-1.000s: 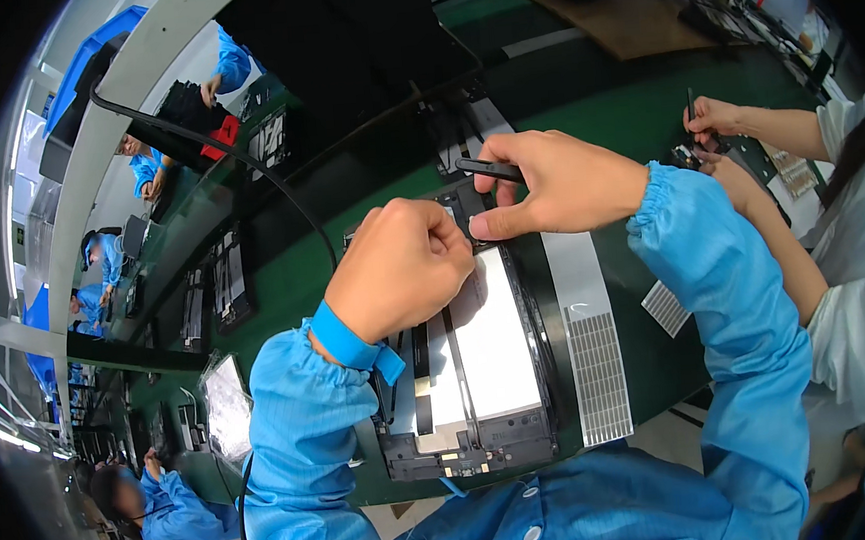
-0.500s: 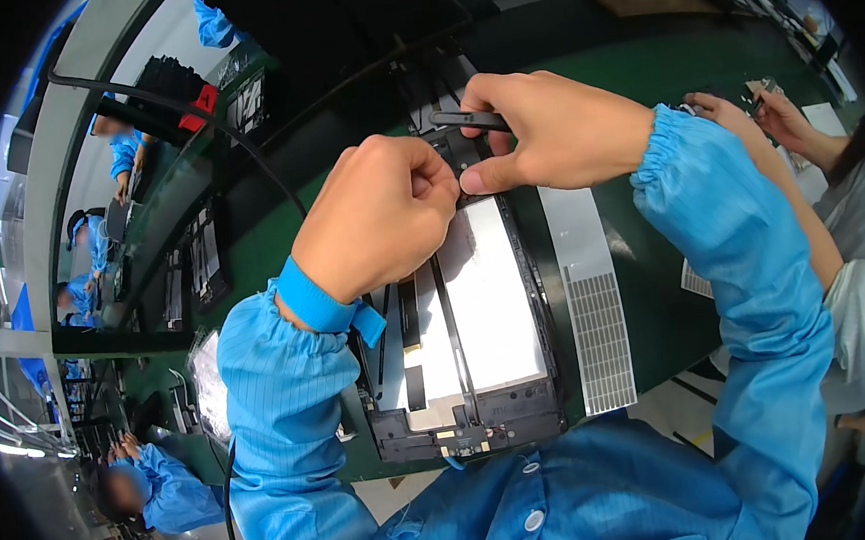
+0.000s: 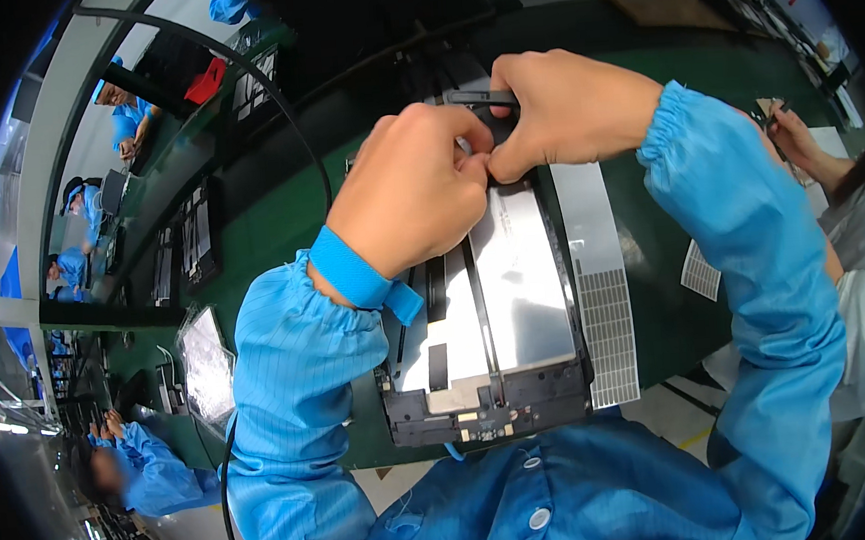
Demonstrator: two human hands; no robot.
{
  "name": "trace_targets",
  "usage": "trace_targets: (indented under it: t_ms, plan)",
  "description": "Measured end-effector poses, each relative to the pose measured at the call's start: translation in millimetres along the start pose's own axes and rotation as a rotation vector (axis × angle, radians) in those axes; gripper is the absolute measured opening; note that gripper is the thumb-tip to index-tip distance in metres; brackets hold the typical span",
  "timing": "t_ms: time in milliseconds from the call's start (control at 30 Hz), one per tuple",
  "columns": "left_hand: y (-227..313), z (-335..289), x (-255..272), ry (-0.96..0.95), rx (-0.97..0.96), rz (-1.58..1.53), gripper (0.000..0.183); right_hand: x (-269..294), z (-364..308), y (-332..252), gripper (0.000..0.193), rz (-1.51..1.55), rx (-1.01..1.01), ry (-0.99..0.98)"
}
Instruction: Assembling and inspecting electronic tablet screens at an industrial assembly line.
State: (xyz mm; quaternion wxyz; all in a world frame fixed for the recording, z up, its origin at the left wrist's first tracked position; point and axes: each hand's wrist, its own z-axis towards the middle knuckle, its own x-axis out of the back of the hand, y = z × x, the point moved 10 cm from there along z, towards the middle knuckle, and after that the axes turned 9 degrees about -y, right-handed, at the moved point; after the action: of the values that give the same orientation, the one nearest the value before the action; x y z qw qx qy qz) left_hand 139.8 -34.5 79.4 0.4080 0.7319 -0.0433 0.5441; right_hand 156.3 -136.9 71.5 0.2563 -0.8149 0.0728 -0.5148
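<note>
An opened tablet [image 3: 541, 313] lies lengthwise before me, its silver inner face showing, with black strips along it and a black circuit section at the near end. Over its far end, my left hand [image 3: 412, 186] is closed in a pinch; whatever lies between its fingertips is hidden. My right hand [image 3: 577, 109] meets it there, thumb tip beside the left fingertips. Black tweezers [image 3: 481, 97] are tucked in the right hand, blunt end jutting out leftward and the tips out of sight. A blue wrist strap [image 3: 352, 266] circles my left wrist.
Right of the tablet lies a white sheet with a grid of labels [image 3: 608, 338]. A clear-wrapped panel [image 3: 205, 356] is at the left, more opened devices [image 3: 196, 231] beyond it. A black cable [image 3: 286, 105] hangs nearby. A co-worker's hand [image 3: 800, 139] is at the right.
Both hands have shifted slightly right and away in the picture, along with the tablet. The left hand now covers more of the tablet's far end. The tweezers stay in the right hand.
</note>
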Motion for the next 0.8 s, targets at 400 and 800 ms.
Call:
trace_targets:
  t_ms: [400,800]
  plan:
    - [-13.6,-172.1,4.5,0.448,0.118,-0.243,0.057,-92.3,-136.5,-3.4,0.051,0.647,0.165,0.420]
    - [2.9,-176.7,-11.5,0.477,0.095,-0.628,0.065,-82.1,-137.0,4.0,0.049,1.169,0.196,0.536]
